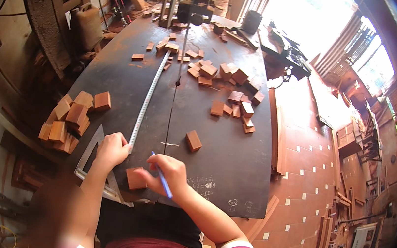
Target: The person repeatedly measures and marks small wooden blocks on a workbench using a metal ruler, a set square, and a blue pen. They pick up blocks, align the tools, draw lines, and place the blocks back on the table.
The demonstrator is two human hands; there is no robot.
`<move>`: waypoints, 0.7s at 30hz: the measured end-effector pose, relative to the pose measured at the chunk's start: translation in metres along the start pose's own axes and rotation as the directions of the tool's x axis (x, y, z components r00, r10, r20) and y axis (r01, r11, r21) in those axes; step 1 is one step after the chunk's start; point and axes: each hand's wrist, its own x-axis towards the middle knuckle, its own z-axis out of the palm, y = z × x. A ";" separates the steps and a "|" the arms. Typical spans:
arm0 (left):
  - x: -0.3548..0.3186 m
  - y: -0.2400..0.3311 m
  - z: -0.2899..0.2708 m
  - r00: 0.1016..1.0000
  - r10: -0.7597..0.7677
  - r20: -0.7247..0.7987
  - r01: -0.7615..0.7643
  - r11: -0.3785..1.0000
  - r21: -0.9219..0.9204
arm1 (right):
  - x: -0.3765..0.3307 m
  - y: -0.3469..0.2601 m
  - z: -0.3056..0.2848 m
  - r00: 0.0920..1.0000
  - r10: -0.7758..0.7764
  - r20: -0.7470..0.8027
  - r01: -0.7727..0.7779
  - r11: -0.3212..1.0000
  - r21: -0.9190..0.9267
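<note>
My left hand (112,149) is closed at the near end of a long, pale, marked ruler (148,99), which runs away across the dark table. A blue pen (163,179) is gripped in my right hand (171,173). The thumb of that hand touches a reddish-brown wood block (135,180) near the front edge. Beneath my left wrist lies a triangular metal set square (86,154), partly covered by the forearm. One more block (193,141) sits by itself to the right of my right hand.
Stacked wood blocks (77,114) stand at the table's left edge. Several more blocks (208,70) are scattered farther back, right of the slot in the dark tabletop (124,82). An upright machine (195,12) rises at the far end. Long boards (278,143) stand along the right side.
</note>
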 end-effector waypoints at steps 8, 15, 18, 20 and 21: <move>-0.009 -0.005 -0.006 0.999 -0.046 -0.019 0.045 0.998 -0.045 | -0.011 -0.013 0.008 0.969 -0.055 0.242 0.105 0.975 -0.197; -0.008 -0.001 -0.001 0.999 -0.030 0.028 0.029 0.999 0.038 | -0.012 -0.007 0.008 0.959 -0.022 0.283 0.034 0.999 -0.039; -0.008 -0.010 0.002 1.000 0.017 -0.011 -0.016 0.999 0.044 | -0.008 -0.007 0.005 0.964 -0.007 0.266 0.000 1.000 0.028; -0.004 -0.018 0.007 0.998 0.060 -0.035 -0.060 0.998 -0.025 | -0.006 0.002 0.005 0.981 -0.075 0.177 0.071 0.997 0.033; -0.004 -0.024 0.004 0.997 0.064 -0.053 -0.067 0.996 -0.058 | -0.004 0.002 0.005 0.979 -0.070 0.190 0.063 0.997 0.043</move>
